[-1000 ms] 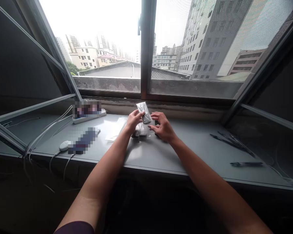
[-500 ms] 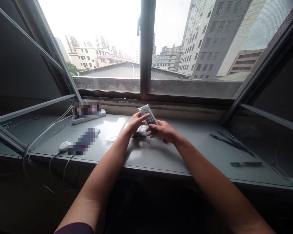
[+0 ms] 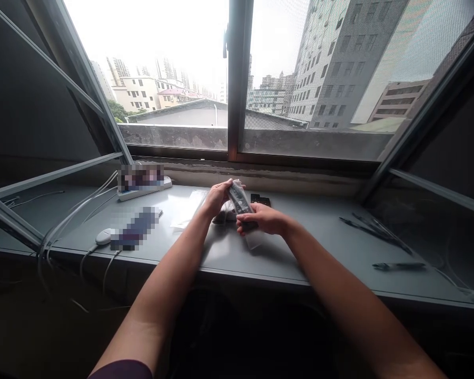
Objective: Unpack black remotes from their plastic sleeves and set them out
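Note:
A dark remote control in a clear plastic sleeve is held between my two hands above the desk. My left hand pinches its far, upper end. Around its near end the fingers of my right hand are closed, with the thumb on top. A loose flap of the sleeve hangs below my right hand. Beneath and between the hands lies a small bundle in clear plastic, partly hidden. Just behind my right hand rests a black object with small markings, its kind unclear.
Flat clear plastic bags lie left of my hands. Farther left are a blurred phone-like item, a round white charger and a white power strip with cables. Several pens lie at right. Metal frames slant up both sides.
The remote control has tilted and dropped slightly. The sleeve's loose end now shows below my right hand, and the black object behind has come into view.

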`<action>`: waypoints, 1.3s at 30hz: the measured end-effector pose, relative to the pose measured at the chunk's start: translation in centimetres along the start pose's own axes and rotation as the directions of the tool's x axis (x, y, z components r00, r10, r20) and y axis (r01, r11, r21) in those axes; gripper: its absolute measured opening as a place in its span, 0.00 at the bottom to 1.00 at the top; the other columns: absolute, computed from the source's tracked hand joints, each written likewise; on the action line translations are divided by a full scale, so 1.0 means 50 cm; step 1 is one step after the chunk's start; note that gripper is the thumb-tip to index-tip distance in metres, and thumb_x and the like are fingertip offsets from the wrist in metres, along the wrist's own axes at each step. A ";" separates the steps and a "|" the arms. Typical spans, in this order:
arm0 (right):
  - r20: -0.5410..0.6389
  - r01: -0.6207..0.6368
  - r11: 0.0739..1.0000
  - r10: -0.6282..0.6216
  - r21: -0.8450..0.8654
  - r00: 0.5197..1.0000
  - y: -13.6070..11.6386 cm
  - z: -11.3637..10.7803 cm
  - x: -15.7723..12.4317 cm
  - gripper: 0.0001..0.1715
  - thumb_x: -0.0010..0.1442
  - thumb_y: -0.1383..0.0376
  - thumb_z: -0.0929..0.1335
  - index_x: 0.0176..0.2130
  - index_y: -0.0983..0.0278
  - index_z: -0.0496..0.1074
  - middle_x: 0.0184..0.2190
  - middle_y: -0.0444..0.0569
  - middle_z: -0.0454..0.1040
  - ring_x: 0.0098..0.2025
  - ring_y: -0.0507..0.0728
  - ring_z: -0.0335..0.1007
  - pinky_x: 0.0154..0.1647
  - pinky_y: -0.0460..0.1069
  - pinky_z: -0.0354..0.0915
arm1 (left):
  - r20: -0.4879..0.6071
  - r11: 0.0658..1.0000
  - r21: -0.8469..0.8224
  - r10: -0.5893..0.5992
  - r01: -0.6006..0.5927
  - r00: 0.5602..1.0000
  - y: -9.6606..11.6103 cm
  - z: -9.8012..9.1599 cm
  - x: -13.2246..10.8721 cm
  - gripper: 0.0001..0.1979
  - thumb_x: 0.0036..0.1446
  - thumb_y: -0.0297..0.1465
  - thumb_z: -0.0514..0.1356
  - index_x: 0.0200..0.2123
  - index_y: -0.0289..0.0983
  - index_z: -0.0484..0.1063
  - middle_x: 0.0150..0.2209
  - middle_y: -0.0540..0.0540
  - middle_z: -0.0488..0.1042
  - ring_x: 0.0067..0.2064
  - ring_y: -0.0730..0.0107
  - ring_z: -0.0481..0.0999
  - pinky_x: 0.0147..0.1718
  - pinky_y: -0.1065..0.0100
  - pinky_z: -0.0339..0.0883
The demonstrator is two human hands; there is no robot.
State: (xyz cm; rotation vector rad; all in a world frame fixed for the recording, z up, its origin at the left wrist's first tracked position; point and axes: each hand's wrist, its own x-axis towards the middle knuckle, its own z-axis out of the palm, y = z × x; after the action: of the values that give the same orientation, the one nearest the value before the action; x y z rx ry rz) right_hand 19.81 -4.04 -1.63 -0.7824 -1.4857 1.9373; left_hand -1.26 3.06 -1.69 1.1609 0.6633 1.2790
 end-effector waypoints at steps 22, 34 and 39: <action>-0.118 0.007 1.000 -0.005 0.022 0.993 -0.013 0.020 -0.004 0.22 0.59 0.61 0.85 0.43 0.66 0.76 0.40 0.54 0.85 0.32 0.55 0.83 0.33 0.49 0.84 | 0.132 0.991 0.111 -0.090 0.075 0.987 -0.002 -0.004 -0.007 0.26 0.62 0.49 0.71 0.49 0.32 0.86 0.50 0.29 0.87 0.47 0.49 0.87 0.49 0.58 0.74; -0.147 0.009 0.998 -0.001 0.054 0.989 -0.012 0.019 0.001 0.16 0.66 0.63 0.81 0.46 0.66 0.76 0.39 0.55 0.85 0.32 0.56 0.83 0.34 0.50 0.83 | 0.136 0.986 0.158 -0.080 0.058 0.988 0.002 0.006 -0.014 0.28 0.61 0.54 0.71 0.46 0.33 0.86 0.47 0.32 0.87 0.47 0.49 0.86 0.49 0.58 0.73; -0.178 0.015 0.997 -0.001 0.077 0.984 -0.013 0.021 0.003 0.10 0.73 0.61 0.76 0.44 0.65 0.74 0.34 0.52 0.83 0.29 0.56 0.82 0.32 0.50 0.83 | 0.157 0.979 0.187 -0.113 0.082 0.981 -0.002 0.005 -0.015 0.31 0.62 0.58 0.68 0.45 0.33 0.87 0.43 0.34 0.87 0.44 0.52 0.86 0.43 0.60 0.73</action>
State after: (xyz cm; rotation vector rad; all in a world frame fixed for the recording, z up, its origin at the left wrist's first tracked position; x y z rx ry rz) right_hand 18.97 -4.47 -0.81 -0.8880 -1.2979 1.8546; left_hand -1.17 2.30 -1.84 1.3505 0.7134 1.0421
